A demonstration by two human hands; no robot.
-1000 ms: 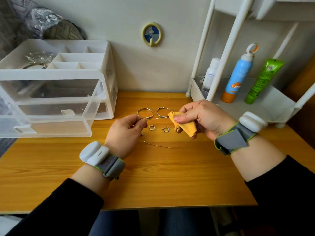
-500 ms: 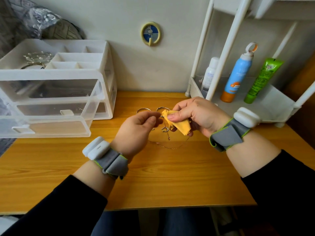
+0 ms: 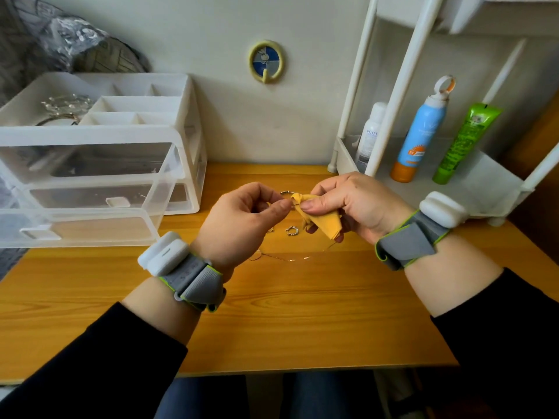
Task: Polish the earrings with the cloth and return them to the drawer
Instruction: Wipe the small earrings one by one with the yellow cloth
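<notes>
My left hand [image 3: 242, 219] pinches a small earring between thumb and forefinger; the piece is almost hidden by the fingertips. My right hand [image 3: 351, 204] pinches a yellow polishing cloth [image 3: 320, 217], pressing a fold of it against the held earring. Both hands hover above the wooden table [image 3: 272, 313]. Under them lie a small twisted hoop earring [image 3: 292, 231], part of a large silver hoop [image 3: 286, 192] and a thin chain [image 3: 290, 257]. The clear plastic drawer [image 3: 90, 207] of the white organiser stands pulled out at the left.
A white organiser [image 3: 127, 116] with top compartments sits at the back left. A white rack [image 3: 472, 182] at the right holds a blue spray bottle [image 3: 419, 131], a green tube [image 3: 465, 143] and a white bottle [image 3: 370, 131]. A yellow hook [image 3: 266, 62] hangs on the wall.
My left hand lifted an earring from the table and brought it up to the cloth. My right hand moved left to meet it, and the cloth now wraps the earring.
</notes>
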